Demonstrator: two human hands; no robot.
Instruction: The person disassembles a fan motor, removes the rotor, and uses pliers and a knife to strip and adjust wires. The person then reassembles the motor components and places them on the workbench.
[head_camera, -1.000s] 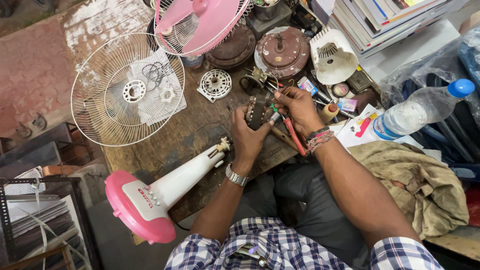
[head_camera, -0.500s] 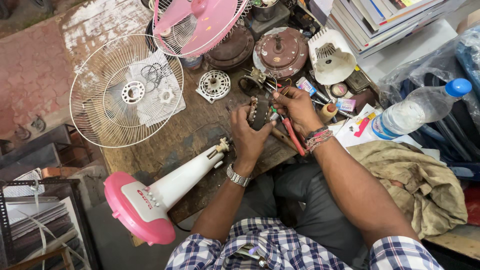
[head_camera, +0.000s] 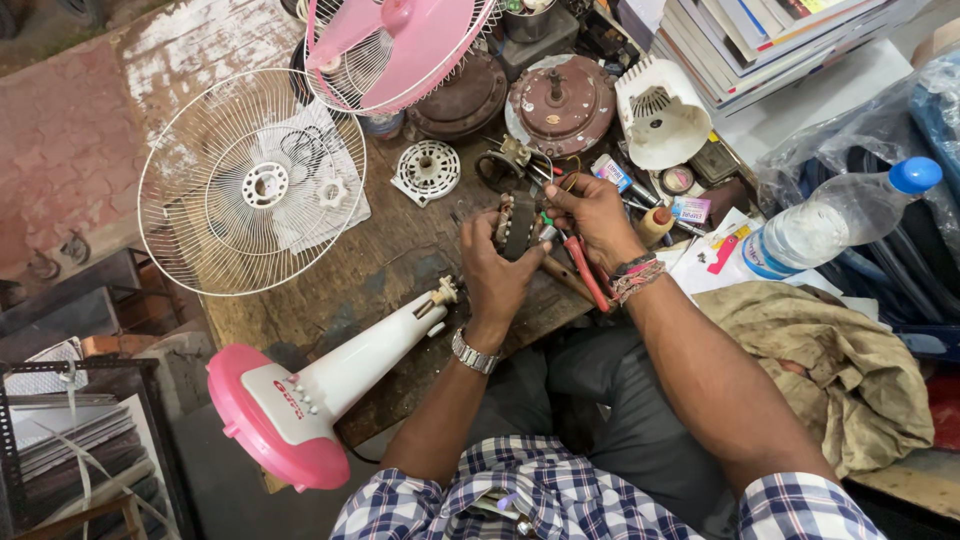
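Little is shifting since the earlier frames: both hands are staying at the centre of the frame, and the small dark metal motor core is sitting marginally more upright in the grip, which suggests close fiddling work is continuing on it.

The left hand, wearing a metal wristwatch, is cupping the core from below with fingers closed around it. The right hand is pinching at the core's top edge while a red-handled screwdriver is lying under its palm.

Lower left, the pink-and-white fan stand is lying on the worn wooden workbench. Right of centre, a crumpled olive cloth and a clear plastic bottle with a blue cap are crowding the edge. Farther up, the white wire fan guard, pink fan blades and brown round motor housing are hemming the hands in.
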